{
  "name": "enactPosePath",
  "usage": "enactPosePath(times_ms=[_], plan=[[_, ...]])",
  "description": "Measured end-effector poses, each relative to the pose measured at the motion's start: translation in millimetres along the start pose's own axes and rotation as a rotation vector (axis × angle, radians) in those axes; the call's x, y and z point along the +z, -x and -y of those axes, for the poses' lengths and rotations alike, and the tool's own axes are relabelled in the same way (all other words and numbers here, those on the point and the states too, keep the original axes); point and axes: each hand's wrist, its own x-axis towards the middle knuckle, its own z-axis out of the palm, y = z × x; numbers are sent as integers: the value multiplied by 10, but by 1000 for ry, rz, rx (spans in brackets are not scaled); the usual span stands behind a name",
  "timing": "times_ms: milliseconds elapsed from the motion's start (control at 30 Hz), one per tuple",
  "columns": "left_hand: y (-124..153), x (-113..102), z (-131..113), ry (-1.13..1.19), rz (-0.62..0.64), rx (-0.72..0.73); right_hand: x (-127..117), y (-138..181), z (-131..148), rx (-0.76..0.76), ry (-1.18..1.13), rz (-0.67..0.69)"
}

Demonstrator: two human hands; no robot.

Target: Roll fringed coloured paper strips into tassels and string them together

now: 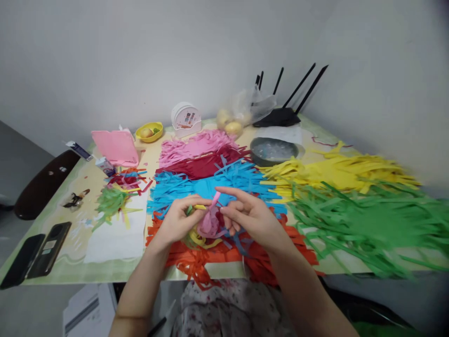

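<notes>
In the middle of the table, my left hand is closed around a bundle of paper strips in pink, yellow, green and some red. My right hand is just right of it, index finger stretched out to the top of a pink strip that rises from the bundle. Its thumb and other fingers are bent close to the strip. Beneath both hands lie fringed blue paper and fringed orange-red paper. Part of the bundle is hidden by my left fingers.
Dark red, pink, yellow and green fringed paper spread around. A dark bowl, black router and fruit dish stand behind. Left are finished-looking strips, a pink stand and a phone.
</notes>
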Motion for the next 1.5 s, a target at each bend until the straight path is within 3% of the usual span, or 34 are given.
enactPosePath(times_ms=[233, 500, 567, 700, 833, 900, 967, 1100, 1267, 1367, 1500], plan=[[13, 6, 7, 2, 50, -2, -34, 10, -11, 4, -29, 44], [32, 35, -27, -8, 188, -29, -28, -18, -72, -48, 13, 29], [32, 52, -21, -35, 185, -43, -25, -11, -77, -131, -1, -78], [46, 51, 55, -65, 180, -81, -94, 99, 82, -405, -239, -483], [71, -47, 157, -50, 32, -71, -233, 258, 333, -649, -286, -785], [84, -99, 167, -55, -44, -68, -244, 297, 363, -685, -191, -834], [99, -117, 135, -36, -77, -77, -186, 296, 306, -592, 11, -728], [140, -39, 7, 260, -146, -163, 38, 218, 90, -352, 365, -348], [178, 35, -76, 431, -207, -176, 204, 102, 8, -305, 364, -236], [169, 16, -63, 432, -126, -213, 256, 20, 67, -302, 306, -196], [129, -16, -40, 395, 115, -271, 309, -96, 118, -276, 225, -56]])
